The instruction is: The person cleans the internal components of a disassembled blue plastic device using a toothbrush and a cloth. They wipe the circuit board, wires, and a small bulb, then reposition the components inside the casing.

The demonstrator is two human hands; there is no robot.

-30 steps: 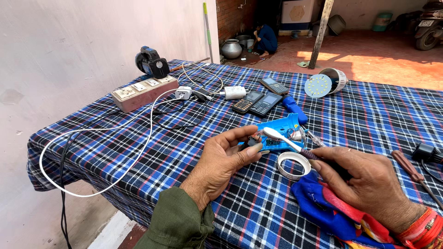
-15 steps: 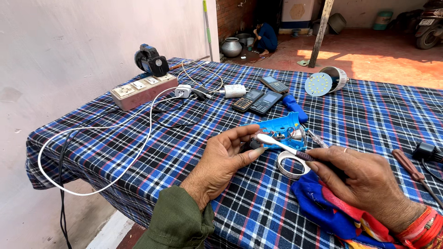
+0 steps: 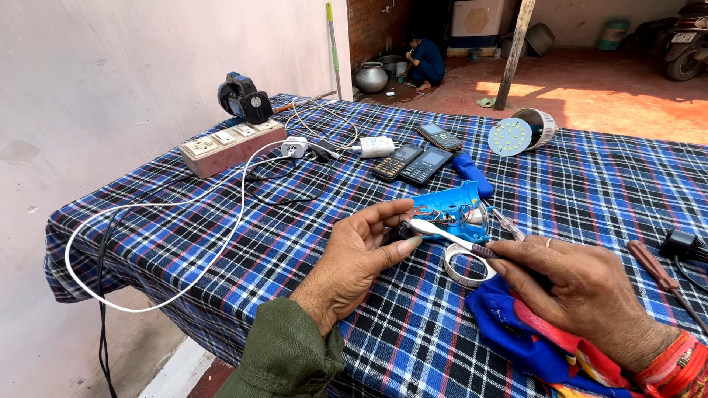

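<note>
Two hands work on an opened blue plastic device on a checked cloth.

The left hand (image 3: 354,254) pinches the open blue plastic casing (image 3: 450,210), its wiring bared, near the table's (image 3: 221,243) middle. The right hand (image 3: 582,295) has its fingers closed on a thin white-tipped tool (image 3: 446,234) touching the casing, above a roll of white tape (image 3: 464,265). A bright folded cloth (image 3: 531,339) lies beneath. Left of them, the soft plaid stretches open, crossed by a looping white cable (image 3: 184,273).

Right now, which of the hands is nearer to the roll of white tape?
Right. The right hand lies just beside the roll of white tape on the checked cloth, its fingers almost over it. The left hand is farther off, on the roll's other side.
</note>
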